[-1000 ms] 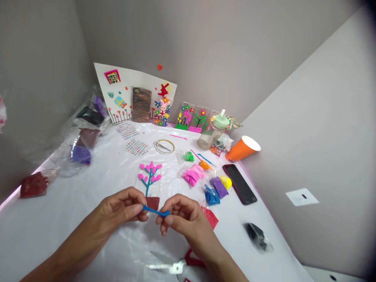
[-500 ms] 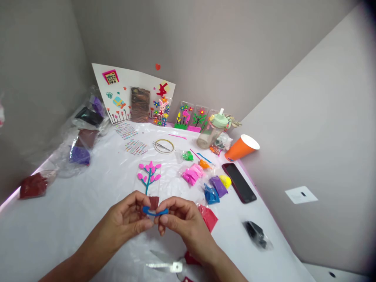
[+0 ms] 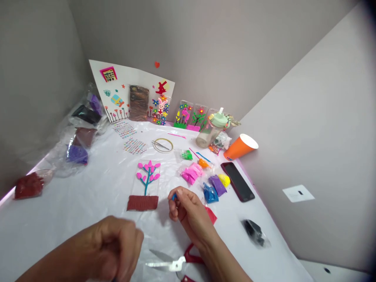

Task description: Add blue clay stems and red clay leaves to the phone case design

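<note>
Between the fingertips of my right hand [image 3: 188, 209] is a small piece of blue clay [image 3: 174, 197], mostly covered by the fingers. My left hand [image 3: 119, 244] is closed and slightly blurred, low at the front left; its fingertips point down, and what they hold is hidden. Beyond both hands lies a clear panel with a clay plant on it: a teal stem [image 3: 146, 184], pink buds [image 3: 150, 166] and a ridged brown clay base [image 3: 142, 203]. Open scissors with red handles [image 3: 192, 255] lie below my right wrist.
Bagged clay in pink [image 3: 192, 173], blue [image 3: 210, 193] and other colours lies right of the panel, near a phone [image 3: 237, 182]. A tilted orange cup [image 3: 241, 147] and a bottle [image 3: 214, 127] are farther back. Sticker gem sheets [image 3: 134, 145] lie back left.
My hands have parted, and the blue strip they stretched between them no longer shows. The left moved down and left; the right moved slightly right with blue clay. The brown base is now uncovered.
</note>
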Demonstrator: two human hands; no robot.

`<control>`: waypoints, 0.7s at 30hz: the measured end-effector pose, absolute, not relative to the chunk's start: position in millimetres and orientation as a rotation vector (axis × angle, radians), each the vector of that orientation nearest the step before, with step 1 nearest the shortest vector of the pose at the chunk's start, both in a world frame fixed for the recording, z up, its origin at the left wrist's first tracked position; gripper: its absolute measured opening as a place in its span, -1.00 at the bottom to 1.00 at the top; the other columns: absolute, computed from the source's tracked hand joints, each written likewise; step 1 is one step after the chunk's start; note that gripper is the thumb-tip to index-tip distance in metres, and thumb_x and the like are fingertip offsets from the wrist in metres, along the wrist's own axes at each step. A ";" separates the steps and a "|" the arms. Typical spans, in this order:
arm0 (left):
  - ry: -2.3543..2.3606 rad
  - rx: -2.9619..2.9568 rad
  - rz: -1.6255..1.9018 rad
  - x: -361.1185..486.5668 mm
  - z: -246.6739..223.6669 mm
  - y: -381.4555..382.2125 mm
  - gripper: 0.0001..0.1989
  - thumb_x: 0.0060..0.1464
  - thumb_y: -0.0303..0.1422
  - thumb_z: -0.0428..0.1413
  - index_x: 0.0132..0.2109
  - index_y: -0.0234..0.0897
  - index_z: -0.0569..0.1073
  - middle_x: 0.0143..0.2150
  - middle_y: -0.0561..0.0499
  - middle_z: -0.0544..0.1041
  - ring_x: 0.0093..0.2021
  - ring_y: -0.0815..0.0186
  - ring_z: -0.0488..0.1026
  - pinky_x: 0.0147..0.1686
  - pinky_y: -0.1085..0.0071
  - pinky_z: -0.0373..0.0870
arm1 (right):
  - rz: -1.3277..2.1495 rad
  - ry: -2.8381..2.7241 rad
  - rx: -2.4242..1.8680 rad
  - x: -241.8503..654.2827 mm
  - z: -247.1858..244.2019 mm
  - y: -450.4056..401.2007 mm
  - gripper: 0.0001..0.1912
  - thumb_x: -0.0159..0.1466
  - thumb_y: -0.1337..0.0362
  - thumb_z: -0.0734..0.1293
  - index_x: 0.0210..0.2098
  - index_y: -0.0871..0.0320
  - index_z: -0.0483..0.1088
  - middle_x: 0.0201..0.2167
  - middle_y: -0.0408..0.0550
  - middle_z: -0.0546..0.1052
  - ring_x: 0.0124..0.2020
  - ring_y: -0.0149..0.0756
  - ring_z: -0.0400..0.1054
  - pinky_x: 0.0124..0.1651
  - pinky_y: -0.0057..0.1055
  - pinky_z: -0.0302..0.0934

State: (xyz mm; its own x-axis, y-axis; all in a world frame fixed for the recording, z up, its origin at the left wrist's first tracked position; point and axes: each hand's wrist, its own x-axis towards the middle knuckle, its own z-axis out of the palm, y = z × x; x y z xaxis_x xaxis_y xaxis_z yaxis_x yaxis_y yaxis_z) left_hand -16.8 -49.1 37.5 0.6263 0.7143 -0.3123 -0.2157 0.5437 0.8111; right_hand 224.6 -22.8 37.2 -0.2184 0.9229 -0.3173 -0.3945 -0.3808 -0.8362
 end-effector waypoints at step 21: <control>1.092 0.979 0.907 9.4 18.1 -30.8 -0.44 0.26 0.11 0.04 -0.52 -0.22 0.33 -0.62 0.16 0.29 -0.58 0.42 0.29 -0.49 0.51 0.29 | 1.836 -0.801 -0.938 216.2 39.6 -31.5 -0.70 0.23 0.09 0.53 -0.30 0.21 0.51 -0.42 -0.07 0.61 -0.50 -0.47 0.43 -0.39 -0.55 0.33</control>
State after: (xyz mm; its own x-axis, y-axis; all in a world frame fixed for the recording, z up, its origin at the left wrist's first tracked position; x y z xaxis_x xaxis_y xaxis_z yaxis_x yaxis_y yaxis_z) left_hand 9.4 -30.8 18.1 0.2187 0.9344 -0.2811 -0.1057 0.3091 0.9452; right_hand 216.2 -31.5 39.6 -0.3106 0.9108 -0.2721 -0.4203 -0.3884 -0.8201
